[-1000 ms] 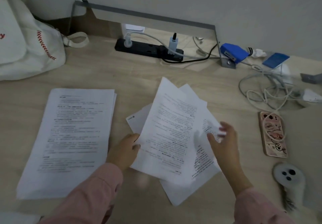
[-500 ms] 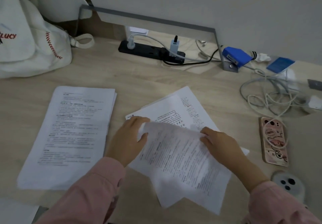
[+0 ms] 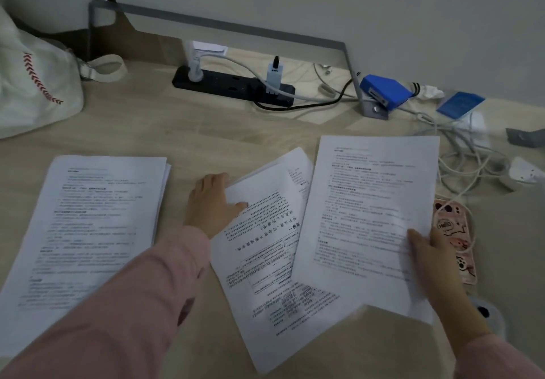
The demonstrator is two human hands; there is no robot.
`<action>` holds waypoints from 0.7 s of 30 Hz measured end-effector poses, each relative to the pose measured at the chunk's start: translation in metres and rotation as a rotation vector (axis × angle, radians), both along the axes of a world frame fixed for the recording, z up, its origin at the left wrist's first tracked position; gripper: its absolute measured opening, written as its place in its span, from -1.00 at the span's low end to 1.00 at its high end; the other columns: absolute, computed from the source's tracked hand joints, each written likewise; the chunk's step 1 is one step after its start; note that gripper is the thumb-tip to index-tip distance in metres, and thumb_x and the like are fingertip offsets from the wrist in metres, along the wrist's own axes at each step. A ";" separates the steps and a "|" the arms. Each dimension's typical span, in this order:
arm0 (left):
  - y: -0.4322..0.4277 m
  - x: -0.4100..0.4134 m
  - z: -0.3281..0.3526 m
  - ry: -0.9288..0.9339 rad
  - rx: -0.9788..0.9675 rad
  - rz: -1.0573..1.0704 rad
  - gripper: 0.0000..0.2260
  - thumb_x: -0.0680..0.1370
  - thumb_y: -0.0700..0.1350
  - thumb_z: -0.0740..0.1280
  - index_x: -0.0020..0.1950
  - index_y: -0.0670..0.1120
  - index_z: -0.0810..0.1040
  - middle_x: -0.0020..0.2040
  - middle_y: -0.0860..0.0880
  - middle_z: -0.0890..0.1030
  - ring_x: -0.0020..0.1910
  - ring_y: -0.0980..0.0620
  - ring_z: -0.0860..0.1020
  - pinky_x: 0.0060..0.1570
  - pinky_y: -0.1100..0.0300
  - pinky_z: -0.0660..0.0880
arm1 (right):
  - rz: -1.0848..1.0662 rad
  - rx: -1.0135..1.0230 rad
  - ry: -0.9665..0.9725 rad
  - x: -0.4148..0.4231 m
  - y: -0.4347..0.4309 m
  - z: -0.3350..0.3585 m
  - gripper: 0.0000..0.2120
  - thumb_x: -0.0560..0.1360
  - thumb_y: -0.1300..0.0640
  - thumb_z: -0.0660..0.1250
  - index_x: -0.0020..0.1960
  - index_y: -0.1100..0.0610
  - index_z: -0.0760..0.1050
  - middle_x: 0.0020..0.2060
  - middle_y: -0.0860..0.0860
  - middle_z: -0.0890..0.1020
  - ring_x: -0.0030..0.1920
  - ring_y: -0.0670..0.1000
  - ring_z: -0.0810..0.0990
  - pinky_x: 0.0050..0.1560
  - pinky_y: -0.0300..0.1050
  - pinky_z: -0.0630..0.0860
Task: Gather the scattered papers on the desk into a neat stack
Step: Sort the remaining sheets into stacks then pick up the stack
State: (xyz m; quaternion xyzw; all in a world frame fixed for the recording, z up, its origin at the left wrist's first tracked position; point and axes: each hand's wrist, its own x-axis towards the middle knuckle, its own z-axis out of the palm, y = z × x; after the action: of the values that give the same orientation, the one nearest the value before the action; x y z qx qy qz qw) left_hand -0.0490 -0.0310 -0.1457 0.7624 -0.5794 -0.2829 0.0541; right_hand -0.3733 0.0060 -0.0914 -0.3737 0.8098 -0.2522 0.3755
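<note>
The right hand (image 3: 433, 256) has peeled one sheet (image 3: 374, 207) off the loose pile (image 3: 265, 249) — thumb and fingers pinch its edge above the phone (image 3: 451, 219). Left of the phone, the left hand (image 3: 209, 201) grips the pile's corner; farther left lies the stack (image 3: 88, 216) it must join.

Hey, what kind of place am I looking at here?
Most likely a study or home-office desk: printed white paper sheets spread on a pale wood-grain desktop, and a black power strip with chargers plugged in by the wall.
</note>
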 end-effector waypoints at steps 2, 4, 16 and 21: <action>-0.011 -0.005 -0.005 -0.017 0.046 0.008 -0.39 0.42 0.07 0.40 0.36 -0.13 0.26 0.34 -0.12 0.35 0.34 -0.13 0.26 0.29 0.05 0.23 | -0.019 0.003 -0.002 -0.006 0.000 0.000 -0.76 0.57 0.17 0.15 0.20 0.19 0.42 -0.05 0.09 0.52 -0.11 0.10 0.48 -0.07 -0.05 0.34; -0.015 -0.008 -0.008 -0.021 0.122 0.027 -0.45 0.42 0.04 0.41 0.30 -0.13 0.31 0.29 -0.14 0.39 0.31 -0.14 0.29 0.25 0.05 0.25 | -0.029 0.012 -0.005 -0.012 0.000 0.002 -0.82 0.57 0.15 0.15 0.11 0.19 0.43 -0.08 0.12 0.53 -0.19 0.07 0.48 -0.16 -0.09 0.34; 0.067 0.002 0.007 0.751 -0.166 0.776 -0.60 0.56 -0.19 0.24 0.38 0.02 0.32 0.16 0.02 0.50 0.06 0.02 0.49 0.02 0.17 0.45 | -0.252 0.042 -0.216 -0.020 -0.004 0.003 -0.82 0.54 0.09 0.22 0.10 0.11 0.49 -0.10 0.08 0.60 -0.07 0.16 0.55 0.16 0.13 0.45; 0.109 -0.018 -0.008 0.858 0.157 0.934 -0.66 0.53 -0.14 0.31 0.30 -0.14 0.41 0.14 -0.12 0.55 0.02 -0.08 0.53 0.09 0.09 0.41 | -0.231 0.081 -0.271 0.000 -0.004 -0.010 -0.72 0.54 0.14 0.21 0.24 0.12 0.47 0.03 0.10 0.58 -0.02 0.14 0.54 0.14 0.07 0.43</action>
State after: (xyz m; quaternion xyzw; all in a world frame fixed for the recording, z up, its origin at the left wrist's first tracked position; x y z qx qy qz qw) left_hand -0.0665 0.0782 -0.1536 0.7551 -0.0905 -0.5514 0.3430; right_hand -0.3728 0.0023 -0.1012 -0.2251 0.7988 -0.3089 0.4646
